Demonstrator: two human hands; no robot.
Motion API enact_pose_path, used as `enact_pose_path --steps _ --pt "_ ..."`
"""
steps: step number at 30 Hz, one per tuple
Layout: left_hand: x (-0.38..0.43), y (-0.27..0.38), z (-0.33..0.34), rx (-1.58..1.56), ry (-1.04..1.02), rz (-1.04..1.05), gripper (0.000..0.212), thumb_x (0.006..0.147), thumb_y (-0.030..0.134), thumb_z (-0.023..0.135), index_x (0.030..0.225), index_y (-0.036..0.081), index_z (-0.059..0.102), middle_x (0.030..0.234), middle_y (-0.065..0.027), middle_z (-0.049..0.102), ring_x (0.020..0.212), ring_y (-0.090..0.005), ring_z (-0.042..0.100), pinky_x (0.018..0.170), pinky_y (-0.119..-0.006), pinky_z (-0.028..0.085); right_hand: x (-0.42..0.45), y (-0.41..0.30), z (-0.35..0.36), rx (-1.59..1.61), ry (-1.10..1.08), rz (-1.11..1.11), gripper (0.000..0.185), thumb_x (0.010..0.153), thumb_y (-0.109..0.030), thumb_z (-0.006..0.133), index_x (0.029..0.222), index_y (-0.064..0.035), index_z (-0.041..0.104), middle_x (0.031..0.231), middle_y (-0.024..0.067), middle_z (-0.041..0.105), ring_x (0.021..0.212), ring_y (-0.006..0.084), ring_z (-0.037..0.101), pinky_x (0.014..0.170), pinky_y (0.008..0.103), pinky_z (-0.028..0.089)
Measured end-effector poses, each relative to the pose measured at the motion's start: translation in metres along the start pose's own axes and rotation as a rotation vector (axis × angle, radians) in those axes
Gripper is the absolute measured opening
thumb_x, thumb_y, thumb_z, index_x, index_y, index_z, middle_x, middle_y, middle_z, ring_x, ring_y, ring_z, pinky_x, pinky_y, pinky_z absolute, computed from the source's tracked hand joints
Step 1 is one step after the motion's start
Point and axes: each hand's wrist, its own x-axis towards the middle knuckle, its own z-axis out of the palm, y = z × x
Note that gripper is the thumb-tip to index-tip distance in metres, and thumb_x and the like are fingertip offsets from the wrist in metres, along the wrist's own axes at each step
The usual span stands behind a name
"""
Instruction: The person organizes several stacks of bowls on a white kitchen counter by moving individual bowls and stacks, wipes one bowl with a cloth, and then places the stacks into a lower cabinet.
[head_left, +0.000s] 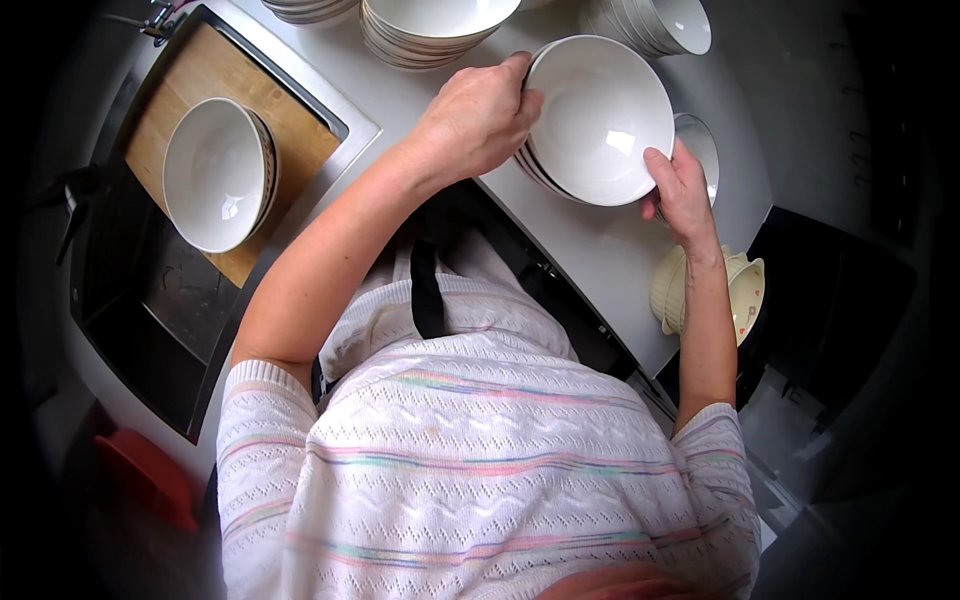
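Note:
Both of my hands grip a white ceramic bowl by its rim, tilted above the white counter. My left hand pinches the rim's left side. At its lower right edge, my right hand has the thumb over the rim and fingers underneath. More bowl rims show close behind and below this bowl; whether they are held with it, I cannot tell. A nested set of white bowls rests tilted on the wooden board over the sink. Partly hidden behind my right hand is another bowl.
Stacks of white bowls stand along the counter's far side, with tilted nested bowls at the far right. Cream patterned bowls sit by the counter's right edge. The dark sink lies left, its faucet beside it; a red object is lower left.

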Motion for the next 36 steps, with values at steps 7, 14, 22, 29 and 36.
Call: enact_pose_path --steps 7,14,22,29,36 --pt "-0.017 -0.003 -0.011 -0.163 0.024 -0.03 0.048 0.092 0.033 0.047 0.127 -0.001 0.041 0.058 -0.0057 0.051 0.05 -0.0125 0.05 0.051 -0.029 0.042 0.0 -0.011 -0.001 -0.045 -0.035 0.032 0.038 0.09 -0.033 0.049 0.108 0.0005 0.049 0.064 0.0029 0.054 0.039 0.0061 0.043 0.034 0.0195 0.033" --pt "-0.107 -0.036 -0.077 -0.435 0.352 -0.077 0.032 0.089 0.018 0.055 0.118 0.005 0.055 0.065 0.0002 0.053 0.054 -0.0026 0.046 0.045 -0.017 0.037 -0.007 -0.017 -0.019 -0.064 0.1 0.045 0.058 0.09 -0.034 0.052 0.132 0.0006 0.033 0.058 0.0018 0.051 0.039 0.0049 0.042 0.036 0.0176 0.032" --pt "-0.197 -0.126 -0.164 0.503 0.964 -0.586 0.047 0.081 0.034 0.064 0.119 0.006 0.055 0.079 -0.0022 0.058 0.067 -0.0077 0.053 0.057 -0.019 0.045 -0.049 -0.073 0.02 0.095 -0.04 -0.236 0.041 0.091 -0.014 0.05 0.128 0.0013 0.041 0.057 -0.0008 0.048 0.044 0.0027 0.039 0.042 0.0159 0.034" --pt "-0.189 -0.163 -0.14 -0.217 0.693 -0.741 0.041 0.085 0.029 0.058 0.116 0.002 0.054 0.07 0.001 0.056 0.049 -0.0053 0.049 0.037 -0.02 0.035 -0.041 -0.078 0.064 0.057 -0.383 -0.144 0.04 0.086 -0.004 0.054 0.124 0.0022 0.045 0.055 -0.0032 0.047 0.046 0.0018 0.042 0.044 0.0156 0.035" --pt "-0.185 -0.158 -0.146 0.429 0.641 -0.773 0.037 0.082 0.025 0.05 0.115 0.008 0.055 0.09 -0.0102 0.065 0.078 -0.0187 0.062 0.073 -0.03 0.047 -0.03 -0.075 0.098 0.056 -0.526 -0.193 0.038 0.083 -0.003 0.057 0.119 0.0019 0.049 0.053 -0.0004 0.048 0.046 0.0047 0.042 0.046 0.0193 0.036"
